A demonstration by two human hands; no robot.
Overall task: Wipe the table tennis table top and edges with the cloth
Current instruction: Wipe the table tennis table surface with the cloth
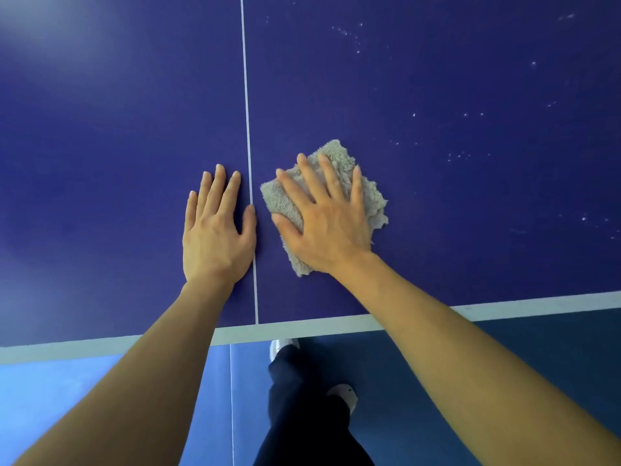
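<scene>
The right hand (331,227) lies flat with its fingers straight and spread, pressing the cloth (374,203) down onto the table top (470,280); it pins the cloth under the palm and does not grasp it. The left hand (216,237) is flat too, fingers straight and close together, holding nothing and bracing on the bare surface just beside the right hand. The white centre line (248,129) runs between the two hands, with the left thumb touching it.

The cloth is a folded, fluffy grey pad, almost wholly under the right hand. Its corners show past the fingertips, beside the thumb and below the wrist. It looks only a little longer than wide, and its long axis runs away from the person, leaning slightly left, about in line with the hand on it.

This looks like the top-wiping step. White specks (463,156) dot the surface to the right of the right hand and beyond its fingertips, so the next stroke probably needs to sweep that way under steady flat pressure. The white end edge (302,326) passes under both forearms, and judging by the task it is yet to be wiped
</scene>
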